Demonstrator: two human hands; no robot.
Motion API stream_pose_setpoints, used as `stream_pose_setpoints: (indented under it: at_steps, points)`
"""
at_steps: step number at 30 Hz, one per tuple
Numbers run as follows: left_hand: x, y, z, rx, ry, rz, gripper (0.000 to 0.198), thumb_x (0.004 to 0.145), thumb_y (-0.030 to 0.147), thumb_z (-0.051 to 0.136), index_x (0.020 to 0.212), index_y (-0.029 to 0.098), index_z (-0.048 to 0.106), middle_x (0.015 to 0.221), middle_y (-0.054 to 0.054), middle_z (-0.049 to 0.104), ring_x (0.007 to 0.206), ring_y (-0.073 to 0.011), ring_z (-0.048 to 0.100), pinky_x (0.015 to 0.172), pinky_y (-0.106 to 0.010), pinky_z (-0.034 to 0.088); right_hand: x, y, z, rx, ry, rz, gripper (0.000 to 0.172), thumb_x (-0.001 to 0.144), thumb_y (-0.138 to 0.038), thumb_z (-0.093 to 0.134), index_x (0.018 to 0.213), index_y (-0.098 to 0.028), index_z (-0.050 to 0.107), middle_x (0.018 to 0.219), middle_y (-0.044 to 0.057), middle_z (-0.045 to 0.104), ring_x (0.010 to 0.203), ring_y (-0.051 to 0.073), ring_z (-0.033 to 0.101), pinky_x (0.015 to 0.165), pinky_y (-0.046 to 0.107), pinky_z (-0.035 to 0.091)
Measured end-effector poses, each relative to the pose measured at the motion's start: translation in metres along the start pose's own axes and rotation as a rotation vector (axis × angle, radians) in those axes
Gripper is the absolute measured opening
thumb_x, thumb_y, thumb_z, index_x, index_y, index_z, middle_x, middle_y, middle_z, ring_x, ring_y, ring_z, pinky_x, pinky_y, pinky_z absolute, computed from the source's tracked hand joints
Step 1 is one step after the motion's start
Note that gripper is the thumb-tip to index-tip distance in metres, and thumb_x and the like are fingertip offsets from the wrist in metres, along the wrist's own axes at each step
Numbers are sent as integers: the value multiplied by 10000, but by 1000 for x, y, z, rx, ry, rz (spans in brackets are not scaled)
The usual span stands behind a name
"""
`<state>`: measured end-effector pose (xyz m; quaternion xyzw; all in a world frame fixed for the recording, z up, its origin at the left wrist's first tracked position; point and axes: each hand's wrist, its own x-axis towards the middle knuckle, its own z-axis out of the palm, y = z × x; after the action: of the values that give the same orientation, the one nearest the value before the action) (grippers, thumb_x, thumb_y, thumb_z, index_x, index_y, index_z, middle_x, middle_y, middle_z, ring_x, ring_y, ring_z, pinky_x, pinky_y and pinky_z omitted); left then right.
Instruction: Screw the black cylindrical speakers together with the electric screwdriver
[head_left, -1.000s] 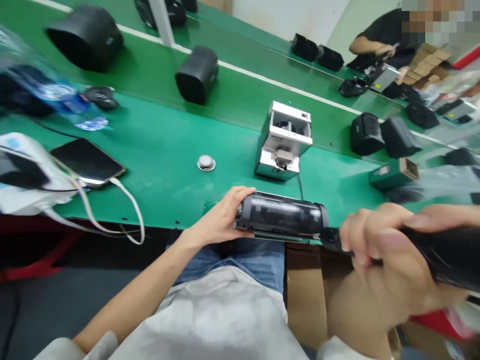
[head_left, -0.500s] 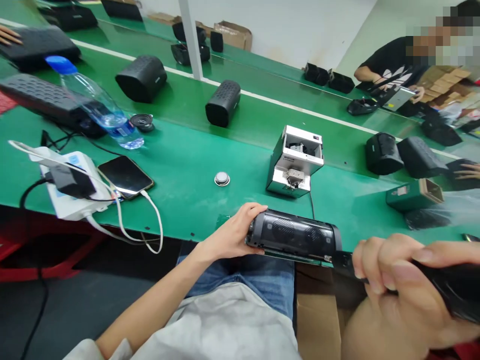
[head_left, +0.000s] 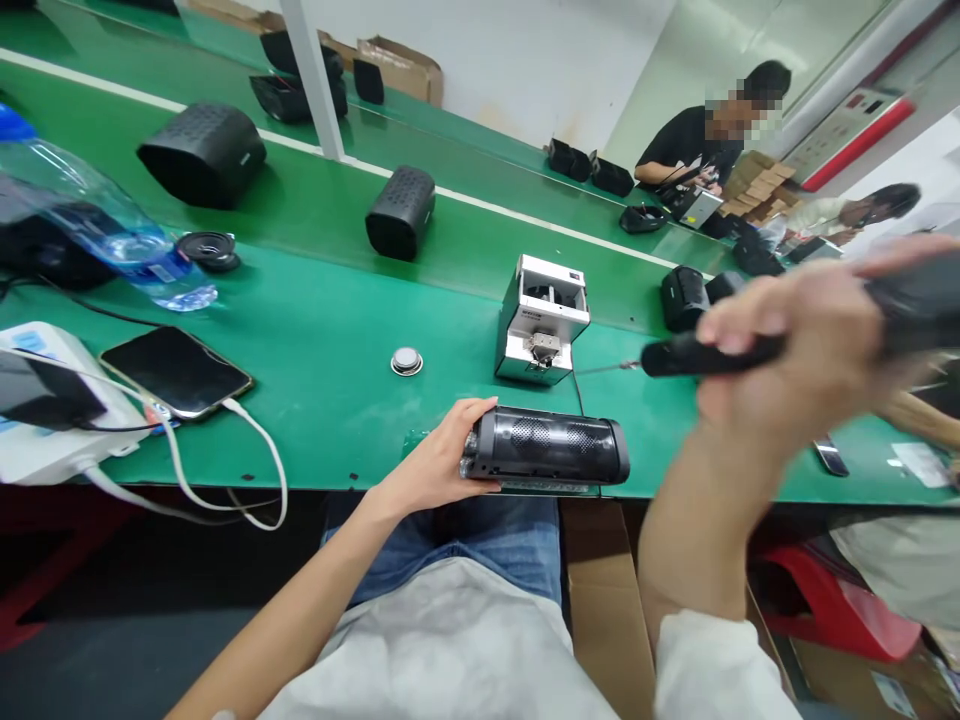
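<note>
Black speaker (head_left: 555, 450) held by its left end at the table's (head_left: 337, 400) near edge, lower middle of the frame.
The left hand (head_left: 442, 455) is partly curled, thumb and fingers spanning that end; whether the speaker rests on the table is unclear. At right, the blurred right hand (head_left: 795, 345) is closed around a black driver (head_left: 682, 358), its thin shaft pointing left. The speaker looks stiff and moderately heavy, its glossy face probably slippery and its perforated areas perhaps easily dented, so the end rims seem the safest hold.
</note>
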<state>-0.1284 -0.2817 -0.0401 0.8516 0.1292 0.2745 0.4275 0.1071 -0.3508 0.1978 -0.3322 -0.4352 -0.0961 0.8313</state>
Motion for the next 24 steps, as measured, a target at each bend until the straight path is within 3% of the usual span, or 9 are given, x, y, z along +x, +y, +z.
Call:
stream_pose_setpoints:
  at_steps: [5,9,14,19,21,24]
  points:
    - [1,0,1,-2,24,6,1247,790,217,982,1747,374,199,1636,-165,441,1551,-402,503,1300,-608,473,-3,84,28,-57,-170,-25,158,901,-245,754,908,-281,600,637,-69,478,432,165,460,400,306,407]
    - [1,-1,1,-6,21,10,1255,794,231,990,1751,383,191,1645,-165,435,1553,-401,504,1303,-615,467,-1,111,29,-78,-187,33,148,932,-280,753,969,-271,611,669,-86,481,414,140,443,375,273,399]
    - [1,0,0,-13,10,-2,1250,808,222,980,1753,381,177,1659,-171,420,1567,-407,493,1303,-615,468,-1,120,25,-108,-193,72,324,917,-420,900,954,-291,605,692,-83,479,434,120,398,338,278,407]
    - [1,1,0,-7,18,-8,1243,801,224,983,1754,373,200,1657,-169,437,1559,-406,513,1297,-591,484,-9,120,21,-156,-183,90,321,921,-451,836,960,-276,569,649,-96,431,404,131,404,364,248,349]
    - [1,1,0,-1,21,1,1244,800,229,985,1755,372,200,1657,-169,440,1558,-407,514,1295,-587,487,-7,107,16,-143,-190,113,276,851,-403,826,946,-287,595,605,-97,422,399,140,376,356,265,332]
    - [1,1,-1,11,16,6,1236,814,235,975,1755,371,186,1665,-174,429,1563,-406,503,1293,-583,489,0,68,3,-98,-167,137,202,749,-285,795,903,-285,664,556,-85,412,393,146,351,327,282,295]
